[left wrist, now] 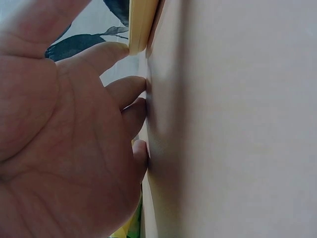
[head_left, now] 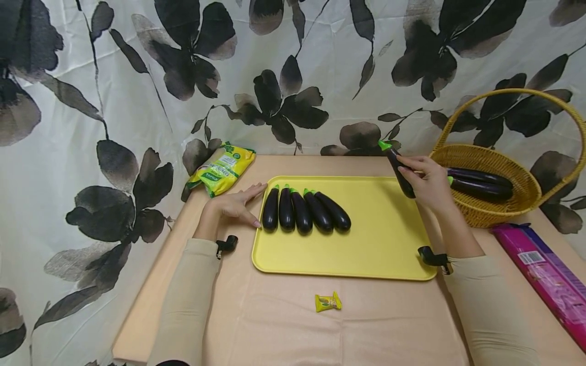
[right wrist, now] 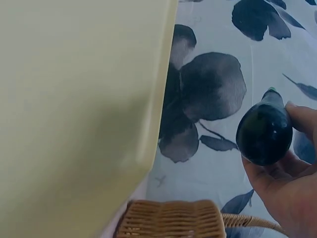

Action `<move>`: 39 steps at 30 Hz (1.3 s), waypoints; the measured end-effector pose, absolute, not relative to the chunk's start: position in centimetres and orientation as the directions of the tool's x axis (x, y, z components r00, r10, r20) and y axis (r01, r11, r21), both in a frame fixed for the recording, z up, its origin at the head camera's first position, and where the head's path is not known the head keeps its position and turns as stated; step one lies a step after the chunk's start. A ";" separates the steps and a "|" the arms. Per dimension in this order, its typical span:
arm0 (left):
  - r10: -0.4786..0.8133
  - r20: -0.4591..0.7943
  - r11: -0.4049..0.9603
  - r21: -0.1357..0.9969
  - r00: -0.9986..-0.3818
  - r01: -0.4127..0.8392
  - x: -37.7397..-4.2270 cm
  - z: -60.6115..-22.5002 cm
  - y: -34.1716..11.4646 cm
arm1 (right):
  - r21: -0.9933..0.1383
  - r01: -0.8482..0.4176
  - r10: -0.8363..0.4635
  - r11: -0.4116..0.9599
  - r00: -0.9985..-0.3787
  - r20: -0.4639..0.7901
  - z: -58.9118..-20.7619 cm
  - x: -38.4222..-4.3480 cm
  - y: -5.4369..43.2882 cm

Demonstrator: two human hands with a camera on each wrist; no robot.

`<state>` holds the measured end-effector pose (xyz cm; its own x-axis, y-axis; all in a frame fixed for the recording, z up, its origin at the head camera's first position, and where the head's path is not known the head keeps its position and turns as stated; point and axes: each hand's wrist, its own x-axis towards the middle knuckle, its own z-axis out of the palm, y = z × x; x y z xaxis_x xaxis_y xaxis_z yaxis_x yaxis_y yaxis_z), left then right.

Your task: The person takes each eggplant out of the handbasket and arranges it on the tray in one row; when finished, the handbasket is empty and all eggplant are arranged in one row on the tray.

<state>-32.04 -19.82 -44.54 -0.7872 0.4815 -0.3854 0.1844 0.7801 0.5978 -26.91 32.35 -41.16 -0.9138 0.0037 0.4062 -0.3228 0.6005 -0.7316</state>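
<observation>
In the head view my right hand (head_left: 428, 183) pinches a dark eggplant (head_left: 399, 170) with a green stem, over the back right corner of a yellow tray (head_left: 384, 244). The right wrist view shows that eggplant (right wrist: 265, 131) end-on between thumb and fingers. Several eggplants (head_left: 302, 211) lie side by side on the tray's left half, stems to the back. My left hand (head_left: 235, 206) rests at the tray's left edge, fingers spread; in the left wrist view its fingertips (left wrist: 141, 114) touch the table and one finger meets the tray rim (left wrist: 141, 25). Two more eggplants (head_left: 480, 185) lie in the wicker basket (head_left: 480, 216).
A yellow-green packet (head_left: 224, 168) lies at the back left of the table. One small yellow wrapped candy (head_left: 328, 302) is in front of the tray. At the right lies a pink and purple package (head_left: 540, 274), close to the basket. A floral curtain (head_left: 284, 66) hangs behind.
</observation>
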 end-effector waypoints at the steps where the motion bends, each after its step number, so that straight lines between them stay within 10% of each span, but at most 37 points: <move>1: 0.479 -0.388 0.782 0.596 -0.788 0.182 -32.0 -44.5 -19.8 | -0.726 -0.329 -0.006 0.604 -0.913 0.409 -41.2 -27.0 32.2; 25: 0.485 -0.377 0.779 0.596 -0.789 0.194 -31.9 -44.7 -19.8 | -0.623 -0.465 -0.292 0.629 -0.884 0.365 -43.0 -27.5 29.6; 39: 0.475 -0.383 0.781 0.598 -0.792 0.179 -31.9 -44.6 -19.7 | -0.579 -0.459 -0.475 0.674 -0.869 0.136 -44.0 -27.4 27.6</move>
